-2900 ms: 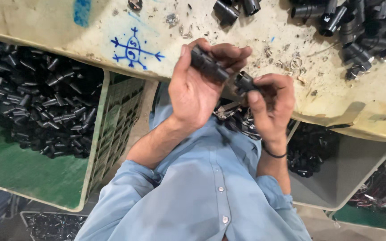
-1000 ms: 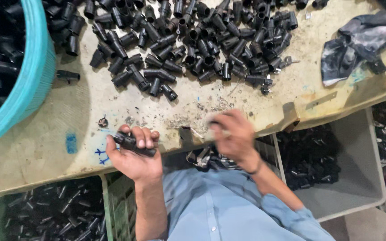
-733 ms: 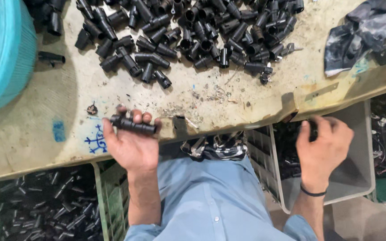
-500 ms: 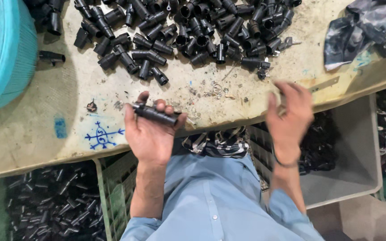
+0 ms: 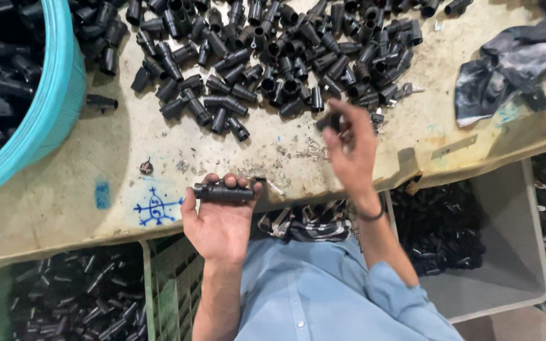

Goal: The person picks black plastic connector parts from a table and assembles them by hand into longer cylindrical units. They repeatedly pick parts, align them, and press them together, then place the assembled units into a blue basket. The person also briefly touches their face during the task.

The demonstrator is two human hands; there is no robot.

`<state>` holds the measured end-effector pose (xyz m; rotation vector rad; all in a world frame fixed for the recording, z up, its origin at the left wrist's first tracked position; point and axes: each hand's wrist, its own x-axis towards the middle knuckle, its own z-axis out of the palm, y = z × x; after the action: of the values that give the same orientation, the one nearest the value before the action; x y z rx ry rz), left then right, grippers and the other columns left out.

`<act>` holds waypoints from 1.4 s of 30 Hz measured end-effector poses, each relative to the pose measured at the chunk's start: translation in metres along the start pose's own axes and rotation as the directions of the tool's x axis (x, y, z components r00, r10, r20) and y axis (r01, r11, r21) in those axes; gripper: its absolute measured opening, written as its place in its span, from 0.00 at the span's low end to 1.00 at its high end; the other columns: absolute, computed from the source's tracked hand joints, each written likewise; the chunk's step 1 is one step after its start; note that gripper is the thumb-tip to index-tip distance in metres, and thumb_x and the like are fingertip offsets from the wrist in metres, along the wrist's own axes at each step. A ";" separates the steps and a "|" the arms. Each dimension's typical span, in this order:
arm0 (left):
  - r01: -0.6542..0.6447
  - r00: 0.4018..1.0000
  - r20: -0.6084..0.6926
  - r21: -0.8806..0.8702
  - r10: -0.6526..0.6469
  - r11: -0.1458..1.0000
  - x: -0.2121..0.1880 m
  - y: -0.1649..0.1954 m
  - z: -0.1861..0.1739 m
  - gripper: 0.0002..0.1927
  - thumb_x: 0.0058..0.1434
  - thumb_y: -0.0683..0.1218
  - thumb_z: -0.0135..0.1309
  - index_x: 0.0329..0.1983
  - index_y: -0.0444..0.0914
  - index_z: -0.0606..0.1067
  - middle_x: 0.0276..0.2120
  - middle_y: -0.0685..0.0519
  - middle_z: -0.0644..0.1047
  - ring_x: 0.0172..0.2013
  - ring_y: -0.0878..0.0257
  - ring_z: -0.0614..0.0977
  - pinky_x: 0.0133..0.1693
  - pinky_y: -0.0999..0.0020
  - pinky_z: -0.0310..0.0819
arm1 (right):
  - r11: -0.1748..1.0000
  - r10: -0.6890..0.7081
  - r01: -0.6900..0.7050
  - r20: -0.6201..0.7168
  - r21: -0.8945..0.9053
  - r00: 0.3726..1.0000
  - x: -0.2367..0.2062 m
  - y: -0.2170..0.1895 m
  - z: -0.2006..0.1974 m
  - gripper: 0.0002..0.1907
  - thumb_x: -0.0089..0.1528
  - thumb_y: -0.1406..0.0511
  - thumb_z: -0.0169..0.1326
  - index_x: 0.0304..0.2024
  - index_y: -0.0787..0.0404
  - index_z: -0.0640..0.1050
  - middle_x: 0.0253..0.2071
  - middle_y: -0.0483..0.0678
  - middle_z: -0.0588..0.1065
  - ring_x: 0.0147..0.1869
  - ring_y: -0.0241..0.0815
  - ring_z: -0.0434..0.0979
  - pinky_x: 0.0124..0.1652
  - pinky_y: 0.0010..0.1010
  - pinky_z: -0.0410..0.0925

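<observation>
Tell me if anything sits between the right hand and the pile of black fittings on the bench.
Nothing visible does. The right hand hovers at the near edge of the pile of black fittings, fingertips already among its closest pieces; only bare, gritty bench lies around it.

This was a small factory workbench: a scuffed, stained beige worktop [image 5: 64,208] carried a heap of black plastic tube fittings [image 5: 273,57], a turquoise plastic tub [image 5: 58,107] held more, and grey plastic crates [image 5: 507,252] sat below.
</observation>
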<state>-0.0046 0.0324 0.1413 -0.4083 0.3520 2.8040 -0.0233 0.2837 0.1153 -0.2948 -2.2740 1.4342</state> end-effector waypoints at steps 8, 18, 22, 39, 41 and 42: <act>-0.061 0.998 0.003 -0.077 0.061 0.995 0.017 -0.013 0.012 0.21 0.71 0.60 0.45 0.47 0.37 0.72 0.40 0.44 0.75 0.52 0.46 0.75 0.70 0.40 0.57 | 0.797 0.066 -0.225 0.290 0.560 0.955 -0.077 -0.025 0.042 0.10 0.64 0.73 0.61 0.48 0.64 0.80 0.54 0.53 0.77 0.42 0.35 0.80 0.36 0.22 0.75; -0.070 0.994 0.090 0.097 0.061 0.993 0.019 -0.027 0.016 0.24 0.73 0.63 0.39 0.46 0.38 0.70 0.36 0.47 0.73 0.52 0.41 0.76 0.69 0.38 0.53 | 0.931 -0.083 -0.002 0.217 0.365 0.973 -0.068 -0.021 0.053 0.13 0.65 0.69 0.61 0.52 0.64 0.77 0.42 0.49 0.82 0.42 0.34 0.82 0.42 0.26 0.75; -0.144 0.988 0.068 0.104 0.138 0.984 0.021 -0.031 0.012 0.25 0.72 0.65 0.38 0.44 0.39 0.69 0.33 0.48 0.71 0.46 0.47 0.74 0.62 0.45 0.62 | 0.846 0.096 -0.225 0.276 0.484 0.956 -0.076 -0.017 0.066 0.12 0.68 0.66 0.57 0.52 0.62 0.72 0.40 0.47 0.81 0.39 0.31 0.80 0.37 0.25 0.73; -0.114 0.993 0.016 0.090 0.113 0.989 0.025 0.017 -0.020 0.26 0.67 0.67 0.42 0.37 0.40 0.67 0.20 0.58 0.60 0.20 0.66 0.60 0.27 0.67 0.57 | 0.930 -0.275 0.307 0.173 -0.203 0.946 -0.036 -0.038 0.030 0.09 0.58 0.68 0.63 0.40 0.57 0.79 0.40 0.48 0.80 0.44 0.50 0.81 0.44 0.37 0.73; -0.090 0.994 -0.048 0.116 0.097 0.989 0.018 0.022 -0.024 0.25 0.67 0.67 0.41 0.37 0.40 0.68 0.21 0.57 0.61 0.22 0.64 0.61 0.30 0.65 0.59 | 0.914 -0.266 0.284 0.102 -0.290 0.959 -0.015 -0.030 0.014 0.13 0.60 0.70 0.62 0.47 0.62 0.79 0.49 0.54 0.78 0.54 0.55 0.77 0.55 0.43 0.70; -0.086 0.993 -0.066 0.120 0.095 0.989 0.015 0.022 -0.026 0.25 0.67 0.66 0.41 0.37 0.40 0.68 0.21 0.56 0.61 0.23 0.63 0.62 0.32 0.63 0.60 | 0.883 -0.277 0.299 0.112 -0.362 0.954 -0.007 -0.026 0.007 0.13 0.62 0.69 0.62 0.49 0.63 0.78 0.52 0.54 0.77 0.58 0.56 0.75 0.58 0.44 0.69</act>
<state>-0.0190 0.0082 0.1173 -0.4776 0.5607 2.8437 -0.0195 0.2637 0.1344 -0.0219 -2.5046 0.8633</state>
